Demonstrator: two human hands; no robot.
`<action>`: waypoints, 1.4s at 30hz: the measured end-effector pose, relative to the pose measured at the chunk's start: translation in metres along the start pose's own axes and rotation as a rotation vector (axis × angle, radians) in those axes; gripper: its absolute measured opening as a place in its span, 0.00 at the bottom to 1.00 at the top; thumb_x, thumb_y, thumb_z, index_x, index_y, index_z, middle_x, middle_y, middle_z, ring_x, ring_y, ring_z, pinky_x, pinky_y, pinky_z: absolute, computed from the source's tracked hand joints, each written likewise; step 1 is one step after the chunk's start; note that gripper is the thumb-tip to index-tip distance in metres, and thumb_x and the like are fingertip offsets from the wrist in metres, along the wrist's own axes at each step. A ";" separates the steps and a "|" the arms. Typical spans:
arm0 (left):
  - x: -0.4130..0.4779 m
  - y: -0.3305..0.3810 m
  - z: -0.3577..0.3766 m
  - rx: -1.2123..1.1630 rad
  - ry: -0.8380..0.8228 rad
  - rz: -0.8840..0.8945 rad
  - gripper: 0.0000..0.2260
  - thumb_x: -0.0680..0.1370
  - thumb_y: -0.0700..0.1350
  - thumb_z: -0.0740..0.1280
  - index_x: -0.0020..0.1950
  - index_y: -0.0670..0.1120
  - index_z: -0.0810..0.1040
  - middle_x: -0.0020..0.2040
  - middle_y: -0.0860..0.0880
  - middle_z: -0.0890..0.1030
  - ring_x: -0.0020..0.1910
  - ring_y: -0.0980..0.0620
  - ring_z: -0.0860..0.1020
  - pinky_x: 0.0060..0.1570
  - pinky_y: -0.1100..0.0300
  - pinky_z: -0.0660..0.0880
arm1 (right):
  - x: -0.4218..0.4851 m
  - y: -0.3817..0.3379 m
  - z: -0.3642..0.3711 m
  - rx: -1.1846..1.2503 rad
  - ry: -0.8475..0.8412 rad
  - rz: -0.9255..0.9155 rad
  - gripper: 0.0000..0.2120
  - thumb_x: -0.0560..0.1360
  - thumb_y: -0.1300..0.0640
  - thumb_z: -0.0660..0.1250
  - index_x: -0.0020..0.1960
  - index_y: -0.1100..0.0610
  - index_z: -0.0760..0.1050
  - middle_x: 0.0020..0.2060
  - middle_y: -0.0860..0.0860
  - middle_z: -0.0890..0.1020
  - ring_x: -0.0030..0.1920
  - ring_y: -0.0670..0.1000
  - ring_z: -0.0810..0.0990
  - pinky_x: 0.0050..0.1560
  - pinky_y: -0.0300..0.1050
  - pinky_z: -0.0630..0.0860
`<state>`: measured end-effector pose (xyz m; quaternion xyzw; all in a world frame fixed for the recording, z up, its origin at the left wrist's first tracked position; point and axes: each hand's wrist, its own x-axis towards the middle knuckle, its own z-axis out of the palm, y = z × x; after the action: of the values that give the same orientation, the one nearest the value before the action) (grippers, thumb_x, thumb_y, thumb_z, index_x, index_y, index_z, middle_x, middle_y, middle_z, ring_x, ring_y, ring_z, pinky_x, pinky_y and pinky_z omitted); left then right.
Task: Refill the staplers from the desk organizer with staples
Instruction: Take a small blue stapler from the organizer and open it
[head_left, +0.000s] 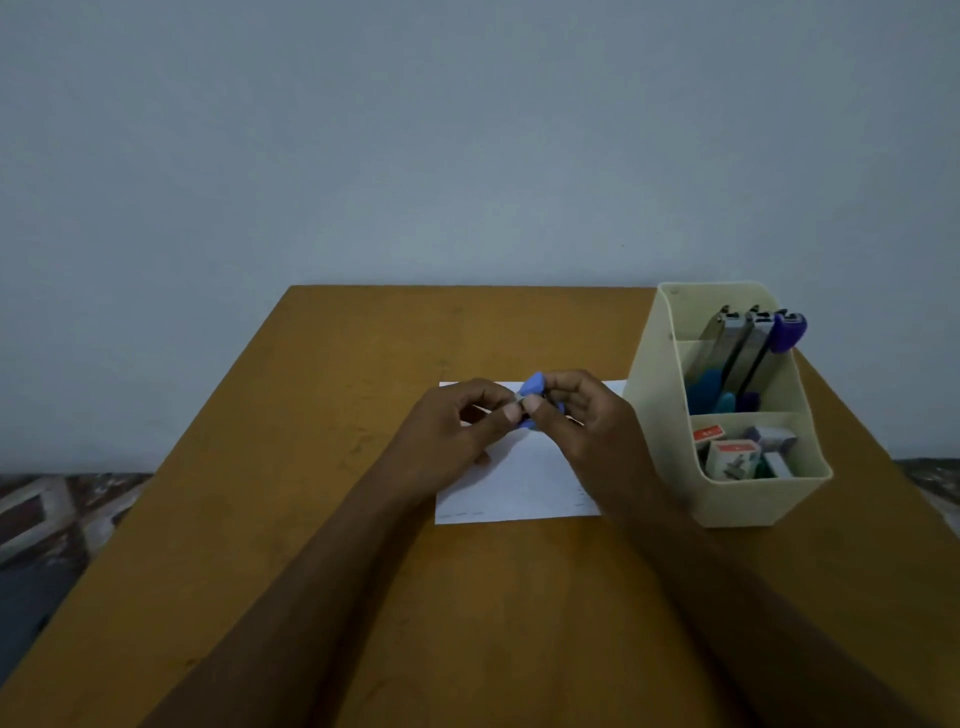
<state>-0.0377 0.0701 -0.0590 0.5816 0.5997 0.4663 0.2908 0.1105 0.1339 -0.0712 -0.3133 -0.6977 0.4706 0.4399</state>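
Blue stapler (534, 387) pinched between left hand (457, 431) and right hand (582, 415).

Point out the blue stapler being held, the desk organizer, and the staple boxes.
Blue stapler (534, 385): head view, on its raised blue top.
Desk organizer (753, 501): head view, on its cream front wall.
Staple boxes (730, 457): head view, on the white box in the front compartment.
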 end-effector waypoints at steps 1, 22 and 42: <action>0.002 -0.003 0.002 0.003 0.012 0.018 0.07 0.78 0.44 0.66 0.52 0.44 0.81 0.44 0.50 0.82 0.40 0.55 0.78 0.34 0.59 0.78 | 0.001 0.004 0.000 -0.015 0.003 0.006 0.07 0.74 0.62 0.67 0.50 0.52 0.76 0.45 0.49 0.82 0.49 0.48 0.81 0.53 0.41 0.78; 0.002 -0.018 0.016 0.010 0.116 0.061 0.05 0.78 0.39 0.65 0.52 0.45 0.78 0.44 0.52 0.81 0.40 0.54 0.80 0.38 0.55 0.80 | 0.003 0.015 -0.001 0.104 0.052 0.143 0.03 0.72 0.63 0.69 0.45 0.57 0.78 0.43 0.53 0.83 0.45 0.51 0.83 0.51 0.47 0.80; -0.001 -0.019 0.019 0.038 0.083 0.078 0.04 0.77 0.43 0.66 0.50 0.48 0.78 0.41 0.51 0.80 0.40 0.52 0.79 0.39 0.45 0.78 | 0.000 0.011 0.002 -0.062 0.062 0.015 0.10 0.75 0.63 0.64 0.41 0.49 0.72 0.39 0.45 0.78 0.43 0.46 0.78 0.45 0.33 0.75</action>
<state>-0.0287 0.0754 -0.0836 0.5903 0.5969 0.4894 0.2360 0.1085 0.1371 -0.0822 -0.3465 -0.6957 0.4419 0.4481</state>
